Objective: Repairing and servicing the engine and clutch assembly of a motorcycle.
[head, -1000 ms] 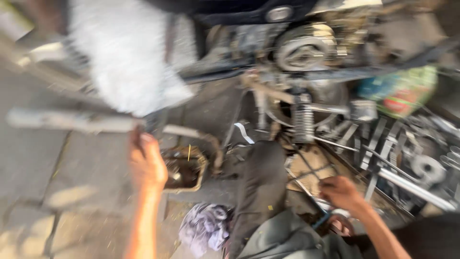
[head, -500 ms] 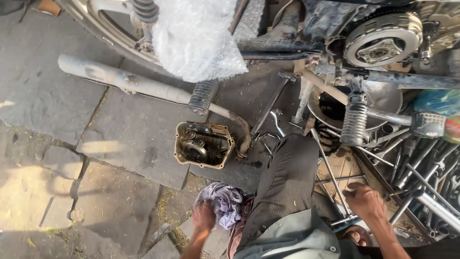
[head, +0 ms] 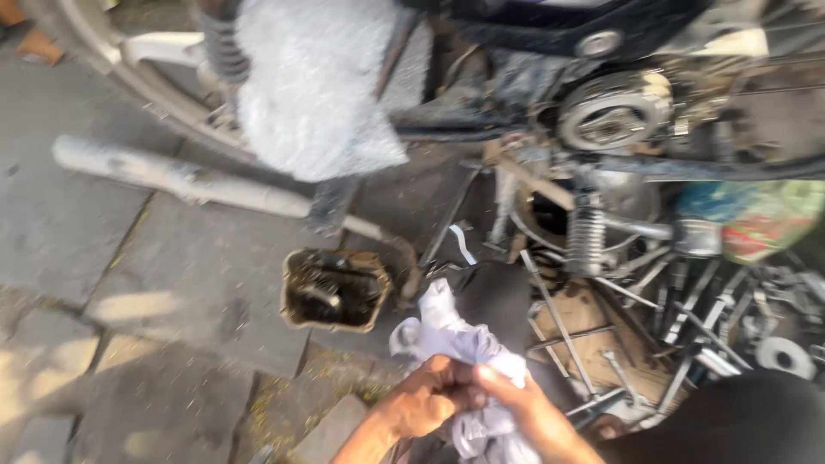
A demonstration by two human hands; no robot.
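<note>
Both of my hands meet low in the middle of the head view around a pale, crumpled rag point(head: 447, 339). My left hand point(head: 427, 399) has its fingers closed into the cloth. My right hand point(head: 533, 412) grips the same cloth from the right, thumb pointing left. The rag bunches up above my knuckles and hangs down between my wrists. Just left of it sits a small, dirty rectangular tin point(head: 333, 290) holding oily metal parts.
A motorcycle point(head: 601, 112) stands across the top, with a bubble-wrap bundle point(head: 309, 94), a coil spring point(head: 586, 239) and a grey exhaust pipe point(head: 180, 182) lying on the stone paving point(head: 146, 344). Spanners and rods point(head: 687, 335) litter the ground at right.
My left hand picked the rag up off the ground and my right hand came across from the tools at right to grip it too. The camera view shifted.
</note>
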